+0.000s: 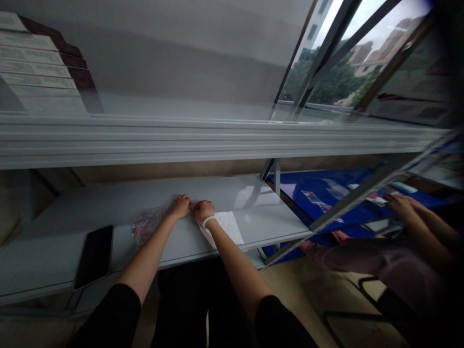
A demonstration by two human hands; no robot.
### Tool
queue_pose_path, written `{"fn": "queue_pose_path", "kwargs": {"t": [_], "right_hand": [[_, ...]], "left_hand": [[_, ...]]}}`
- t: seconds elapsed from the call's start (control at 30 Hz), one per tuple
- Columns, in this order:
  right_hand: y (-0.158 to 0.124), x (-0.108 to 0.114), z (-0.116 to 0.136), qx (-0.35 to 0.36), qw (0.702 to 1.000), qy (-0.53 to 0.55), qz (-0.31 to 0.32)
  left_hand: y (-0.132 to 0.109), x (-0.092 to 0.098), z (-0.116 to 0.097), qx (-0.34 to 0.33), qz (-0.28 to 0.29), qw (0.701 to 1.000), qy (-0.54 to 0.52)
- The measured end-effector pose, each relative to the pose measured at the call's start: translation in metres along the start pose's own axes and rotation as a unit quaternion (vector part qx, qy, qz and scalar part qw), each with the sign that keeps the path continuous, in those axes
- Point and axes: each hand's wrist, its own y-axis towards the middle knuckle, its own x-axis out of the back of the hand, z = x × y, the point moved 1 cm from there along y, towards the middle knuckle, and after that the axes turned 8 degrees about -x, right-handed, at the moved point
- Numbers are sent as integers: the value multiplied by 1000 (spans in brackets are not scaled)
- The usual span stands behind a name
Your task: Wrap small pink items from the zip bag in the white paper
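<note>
Fingers of the left hand and right hand are bending inward, tips nearly meeting at the grey tabletop; cannot tell how tightly they're closing or if they're pinching something small. White flat item, cloth or paper unclear, is lying on the tabletop, partly under the right wrist. Beaded bracelet is circling that wrist. Pink-flecked clear plastic bundle is sitting just beside the left forearm, partly hidden. Dark tablet-like slab is lying farther left, near edge. Off right, co-worker's hands are reaching over a blue table.
</note>
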Motion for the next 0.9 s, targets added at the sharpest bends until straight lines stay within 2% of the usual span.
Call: {"fn": "queue_pose_path", "kwargs": {"t": [0.13, 0.27, 0.47, 0.57, 0.67, 0.9], "right_hand": [[1, 6, -2, 15, 996, 93, -9], [-1, 19, 4, 39, 979, 201, -11], [-29, 41, 20, 114, 941, 317, 25], [-49, 50, 25, 153, 924, 346, 59], [-64, 54, 28, 174, 921, 338, 81], [-84, 50, 27, 171, 926, 326, 86]], "left_hand": [[-1, 10, -4, 18, -39, 998, -41], [-7, 33, -5, 41, -110, 988, -98], [-48, 65, -19, 46, -203, 958, -197], [-72, 70, -30, 39, -230, 941, -243], [-91, 70, -40, 39, -251, 926, -279], [-121, 72, -56, 38, -266, 905, -331]]}}
